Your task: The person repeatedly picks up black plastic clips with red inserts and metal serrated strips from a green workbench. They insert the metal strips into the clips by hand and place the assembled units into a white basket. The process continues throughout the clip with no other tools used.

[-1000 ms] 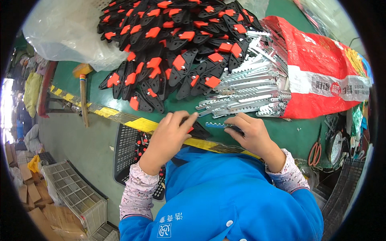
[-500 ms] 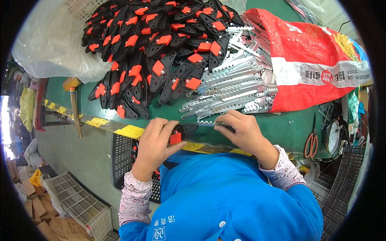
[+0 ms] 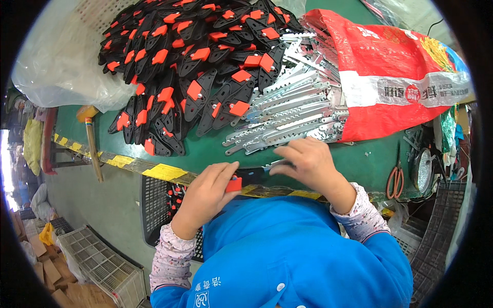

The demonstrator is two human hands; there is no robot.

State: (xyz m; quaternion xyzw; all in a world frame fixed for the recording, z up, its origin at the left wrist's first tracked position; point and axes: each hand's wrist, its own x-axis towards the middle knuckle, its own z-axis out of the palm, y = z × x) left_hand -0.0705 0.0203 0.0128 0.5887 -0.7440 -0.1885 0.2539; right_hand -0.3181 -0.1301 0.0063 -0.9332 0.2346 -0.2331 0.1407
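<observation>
My left hand [image 3: 206,191] is closed round a black plastic piece [image 3: 251,176] with a red tab [image 3: 234,184], at the table's near edge. The black end points right, toward my right hand [image 3: 309,163]. Thumb and fingers of that hand pinch a silver notched metal strip [image 3: 273,164], blurred by motion. The strip's left end meets the black piece; whether it sits inside cannot be made out. Beyond my hands lie a heap of similar black pieces [image 3: 206,105] with red tabs and, right of it, a pile of notched metal strips [image 3: 295,109].
A red woven sack [image 3: 390,66] lies right of the strips. Red-handled scissors [image 3: 395,180] rest at the right, a mallet [image 3: 91,138] at the left. Yellow-black tape [image 3: 164,171] lines the green table's [image 3: 203,149] edge. Below stands a dark plastic crate [image 3: 154,208].
My right hand has brought the metal strip up to the black piece, and less of the strip shows. My left hand and the black piece have shifted slightly right.
</observation>
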